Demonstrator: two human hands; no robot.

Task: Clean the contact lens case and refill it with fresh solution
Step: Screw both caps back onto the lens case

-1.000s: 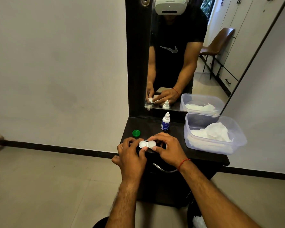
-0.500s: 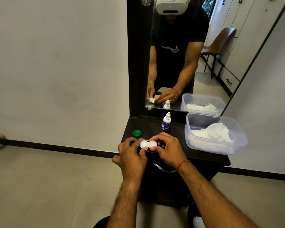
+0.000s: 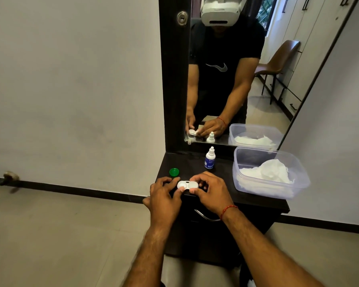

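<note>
Two grips, left hand and right hand, pinch a white twin-well lens case, one well uncapped.

soft, even, rather dim light fills the room, with daylight at the window reflected in the mirror, and shadows are faint. the white contact lens case stands out against the dark tabletop, which loses detail. the wide lens bows the baseboard toward the edges.

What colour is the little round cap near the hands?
Green. The cap shows best in the head view.
</note>
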